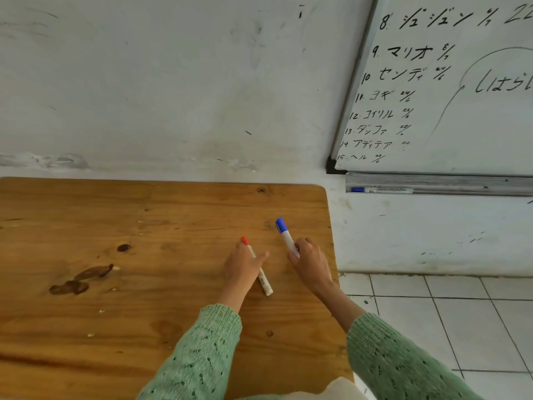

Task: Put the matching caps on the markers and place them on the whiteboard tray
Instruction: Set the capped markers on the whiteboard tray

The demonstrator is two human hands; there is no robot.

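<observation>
Head view shows the left hand (pixel 243 262) lying over the red-capped marker (pixel 261 272), fingers spread and loosely curled around its upper barrel, with the marker's lower end seemingly on the desk (pixel 115 284); whether it is truly gripped or only pinned down is hard to tell. To its right, the right hand (pixel 307 259) is closed around the lower barrel of the blue-capped marker (pixel 285 235), which points up and away, clear of the wood. Both caps look seated, and each colour appears to match, though the ink labels are too small to read. These markers should be light, stiff plastic tubes with smooth, slightly slippery sides that roll easily on a flat surface, so a pinch around the middle of the barrel, not the cap, seems the surest hold. Far to the right, beyond the desk's corner, the whiteboard tray (pixel 461 184) runs under the whiteboard (pixel 461 96), which is covered in handwriting. Another blue-capped marker (pixel 380 189) already lies at the tray's left end, so the free stretch to its right looks like the better spot. Between desk and tray there is only bare wall and tiled floor (pixel 461 313); nothing blocks the reach.
</observation>
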